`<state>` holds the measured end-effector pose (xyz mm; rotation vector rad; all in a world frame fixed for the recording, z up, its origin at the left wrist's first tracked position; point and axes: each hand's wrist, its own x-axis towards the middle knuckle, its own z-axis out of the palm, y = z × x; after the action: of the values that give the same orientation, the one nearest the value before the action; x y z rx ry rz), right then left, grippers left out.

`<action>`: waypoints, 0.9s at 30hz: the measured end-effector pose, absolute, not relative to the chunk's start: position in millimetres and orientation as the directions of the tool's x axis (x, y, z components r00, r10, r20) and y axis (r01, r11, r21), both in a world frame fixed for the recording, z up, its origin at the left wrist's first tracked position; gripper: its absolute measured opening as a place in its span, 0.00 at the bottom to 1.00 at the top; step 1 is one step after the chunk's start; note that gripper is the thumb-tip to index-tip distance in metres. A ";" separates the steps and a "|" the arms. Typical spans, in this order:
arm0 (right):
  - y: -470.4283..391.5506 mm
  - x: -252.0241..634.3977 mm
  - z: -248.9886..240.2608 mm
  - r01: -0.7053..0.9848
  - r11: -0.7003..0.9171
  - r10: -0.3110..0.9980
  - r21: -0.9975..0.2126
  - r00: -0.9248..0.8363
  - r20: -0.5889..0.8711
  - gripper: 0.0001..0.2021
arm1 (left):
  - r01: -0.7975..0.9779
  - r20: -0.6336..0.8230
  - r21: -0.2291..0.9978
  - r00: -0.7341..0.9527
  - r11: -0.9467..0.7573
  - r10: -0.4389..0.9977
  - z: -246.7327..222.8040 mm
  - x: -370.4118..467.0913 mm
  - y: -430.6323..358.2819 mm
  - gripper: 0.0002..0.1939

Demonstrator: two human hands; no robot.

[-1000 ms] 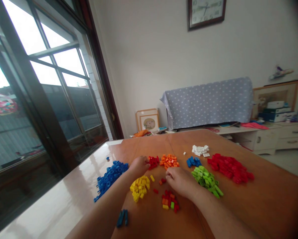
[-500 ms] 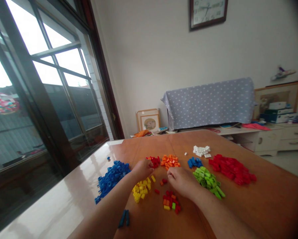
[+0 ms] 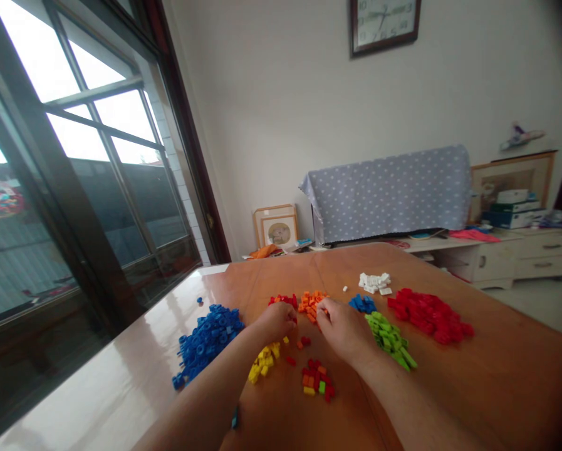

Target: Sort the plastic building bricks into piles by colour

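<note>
My left hand [image 3: 277, 321] is closed, its fingers curled at the near edge of a small pile of red bricks [image 3: 283, 300]. A speck of red shows by its fingertips, but what they hold is too small to make out. My right hand [image 3: 344, 327] has its fingers pinched at the right side of the orange brick pile [image 3: 309, 303]; anything between them is hidden. Between my forearms lies a cluster of red, orange, yellow and green bricks [image 3: 317, 379]. A few loose red pieces [image 3: 304, 342] lie just beyond it. Yellow bricks [image 3: 264, 361] lie partly behind my left forearm.
Blue pieces [image 3: 210, 335] are heaped at the left. To the right lie green bricks [image 3: 390, 338], a large red pile [image 3: 430, 315], a small blue pile [image 3: 363, 304] and white bricks [image 3: 374, 282]. A dark teal piece [image 3: 235, 418] lies near my left forearm on the wooden table [image 3: 281, 419].
My right hand has moved forward to the orange pile's right side. My left hand has shifted slightly nearer me, its forearm now covering more of the yellow and teal pieces. The view has turned slightly right.
</note>
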<state>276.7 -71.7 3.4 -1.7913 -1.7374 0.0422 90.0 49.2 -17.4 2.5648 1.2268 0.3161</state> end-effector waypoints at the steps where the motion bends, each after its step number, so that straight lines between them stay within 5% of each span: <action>1: -71.7 276.6 3.2 0.888 0.074 0.909 -0.455 0.127 0.397 0.11 | 0.727 0.069 0.341 0.614 -0.597 0.787 -17.6 89.1 49.2 0.08; 10: -71.9 276.6 0.7 0.893 0.082 0.905 -0.442 0.119 0.409 0.12 | 0.718 0.028 0.340 0.638 -0.607 0.770 -14.1 89.8 42.3 0.05; 21: -70.7 276.4 -0.3 0.882 0.098 0.892 -0.461 0.127 0.434 0.11 | 0.854 0.305 0.261 0.370 -0.451 0.877 -5.8 61.2 88.7 0.19; 27: -70.3 276.7 -2.4 0.881 0.123 0.871 -0.457 0.125 0.475 0.11 | 0.872 0.298 0.215 0.370 -0.439 0.880 -13.7 61.7 96.7 0.13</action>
<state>276.7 -70.3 -2.4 -1.7132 -1.7115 -0.0184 61.7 96.7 -13.7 2.5823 1.6525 0.5828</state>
